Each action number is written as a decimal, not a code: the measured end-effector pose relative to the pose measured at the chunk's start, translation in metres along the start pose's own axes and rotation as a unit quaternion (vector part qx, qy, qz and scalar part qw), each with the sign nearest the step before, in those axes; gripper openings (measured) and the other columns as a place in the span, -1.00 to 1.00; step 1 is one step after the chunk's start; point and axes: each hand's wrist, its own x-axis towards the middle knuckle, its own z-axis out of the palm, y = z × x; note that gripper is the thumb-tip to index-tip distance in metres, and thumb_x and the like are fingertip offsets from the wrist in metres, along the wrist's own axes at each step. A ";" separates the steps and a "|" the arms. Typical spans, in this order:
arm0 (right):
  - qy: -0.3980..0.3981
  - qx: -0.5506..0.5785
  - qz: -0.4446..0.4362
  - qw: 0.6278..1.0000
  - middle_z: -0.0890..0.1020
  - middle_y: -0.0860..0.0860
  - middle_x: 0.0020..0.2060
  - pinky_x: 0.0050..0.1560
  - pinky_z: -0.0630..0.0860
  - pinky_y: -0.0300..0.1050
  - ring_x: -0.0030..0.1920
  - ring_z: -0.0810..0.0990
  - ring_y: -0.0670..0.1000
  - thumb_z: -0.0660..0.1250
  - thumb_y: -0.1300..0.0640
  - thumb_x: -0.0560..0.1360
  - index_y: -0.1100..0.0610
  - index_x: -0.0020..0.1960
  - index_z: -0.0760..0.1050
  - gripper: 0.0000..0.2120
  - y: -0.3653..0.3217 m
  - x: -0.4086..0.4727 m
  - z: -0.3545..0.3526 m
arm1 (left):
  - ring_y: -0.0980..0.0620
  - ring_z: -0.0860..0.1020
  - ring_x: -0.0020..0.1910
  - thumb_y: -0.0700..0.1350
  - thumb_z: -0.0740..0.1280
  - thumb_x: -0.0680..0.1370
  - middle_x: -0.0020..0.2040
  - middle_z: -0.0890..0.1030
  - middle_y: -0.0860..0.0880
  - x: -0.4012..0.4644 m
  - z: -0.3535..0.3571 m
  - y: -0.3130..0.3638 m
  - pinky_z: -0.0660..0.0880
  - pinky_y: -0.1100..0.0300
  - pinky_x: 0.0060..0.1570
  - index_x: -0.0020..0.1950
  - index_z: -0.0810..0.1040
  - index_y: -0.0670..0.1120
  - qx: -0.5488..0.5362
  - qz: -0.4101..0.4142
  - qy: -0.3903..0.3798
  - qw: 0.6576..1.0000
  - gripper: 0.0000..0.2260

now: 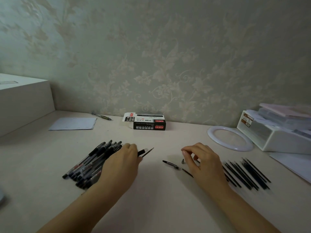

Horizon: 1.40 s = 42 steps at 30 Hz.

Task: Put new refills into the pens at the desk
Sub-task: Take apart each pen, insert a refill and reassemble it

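Gripping a slim black pen, left hand; right hand pinches something unclear.

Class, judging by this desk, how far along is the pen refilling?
Done: cannot tell which pens in the pile hold new refills. In hand: the left hand holds a pen; an opened pen lies by the right hand. Left: a row of refills on the right.

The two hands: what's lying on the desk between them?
In the head view, between the left hand and right hand lie a thin black refill with clear sleeve and a small dark pen tip.
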 end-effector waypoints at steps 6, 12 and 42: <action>-0.038 0.248 0.172 0.953 0.64 -0.14 -0.34 -0.29 0.52 -0.27 -0.35 0.57 -0.14 0.40 0.03 0.51 -0.07 -0.18 0.63 -0.90 -0.026 -0.001 0.007 | 0.06 0.47 -0.22 0.10 0.14 0.61 -0.08 0.40 0.11 -0.006 0.007 0.031 0.46 0.11 -0.27 0.01 0.38 -0.01 -0.111 0.085 0.062 0.988 -0.81; -0.095 0.287 0.222 0.927 0.60 -0.05 -0.34 -0.49 0.48 -0.21 -0.50 0.53 -0.06 0.37 -0.04 0.53 -0.02 -0.20 0.53 -0.84 -0.031 -0.005 0.011 | 0.02 0.47 -0.19 0.07 0.17 0.61 -0.08 0.42 0.10 0.001 0.015 0.021 0.46 0.06 -0.21 0.01 0.40 -0.03 -0.141 0.062 0.054 0.987 -0.82; 0.092 0.611 0.435 0.654 0.53 0.03 -0.43 -0.47 0.48 -0.27 -0.46 0.45 -0.10 0.21 0.10 0.64 0.22 -0.16 0.51 -0.73 -0.002 0.009 0.010 | 0.20 0.48 -0.25 0.08 0.17 0.61 -0.07 0.55 0.20 0.005 0.042 0.013 0.44 0.28 -0.23 0.13 0.47 0.25 -0.275 0.109 -0.003 0.955 -0.85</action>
